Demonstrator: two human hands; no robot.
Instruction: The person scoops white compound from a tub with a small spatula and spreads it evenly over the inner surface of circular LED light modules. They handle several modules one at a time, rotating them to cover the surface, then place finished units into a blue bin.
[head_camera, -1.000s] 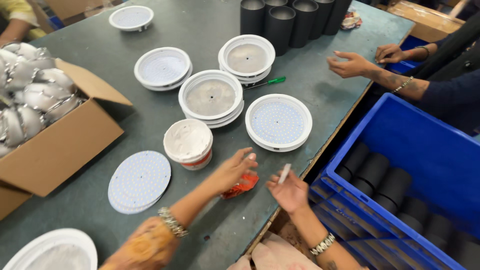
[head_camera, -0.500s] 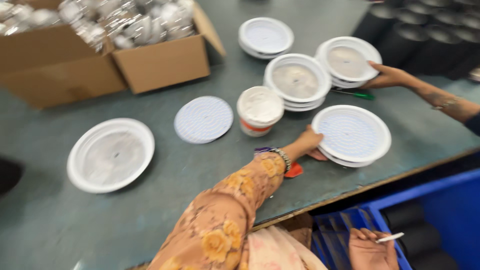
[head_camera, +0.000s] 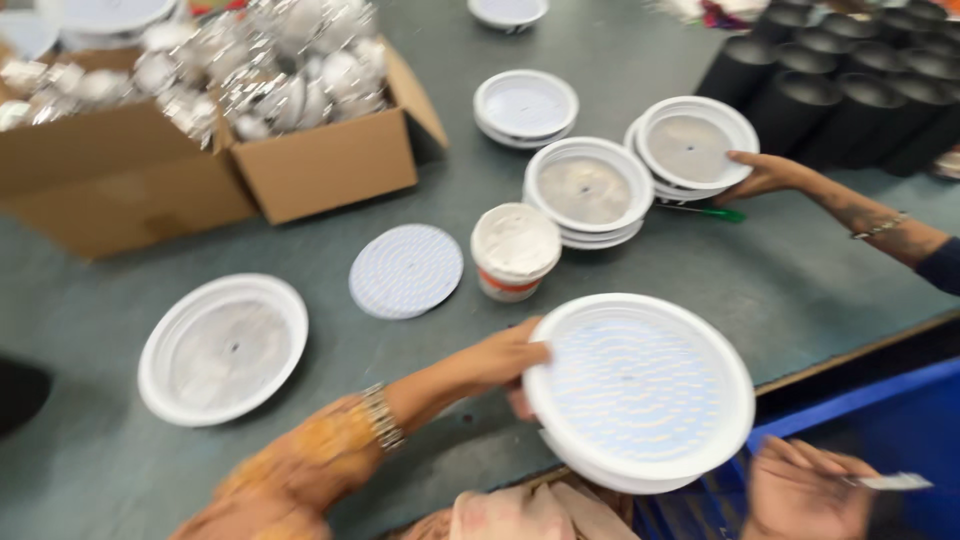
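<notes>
White round housing (head_camera: 640, 390), dotted disc inside, tilted at the near table edge: the left hand (head_camera: 505, 362) grips its left rim, fingers closed on it, lifting it partly over the edge. Right hand (head_camera: 805, 490), low by the blue crate (head_camera: 890, 430), pinches a thin pale stick (head_camera: 885, 482), fingers curled shut on it.

Grey-green table (head_camera: 780, 280): one empty white housing (head_camera: 223, 347) to the left; a loose dotted disc (head_camera: 406, 270) beyond the left hand; a small white tub (head_camera: 515, 250) with a red base just beside it. Three stacks of housings (head_camera: 590, 190) farther back. Another person's hand (head_camera: 765, 177) touches the rightmost stack, a green pen (head_camera: 705, 211) lying just under it.

Cardboard boxes (head_camera: 330, 165) of silver reflectors, far left. Black tubes (head_camera: 850, 80) stand at far right.
</notes>
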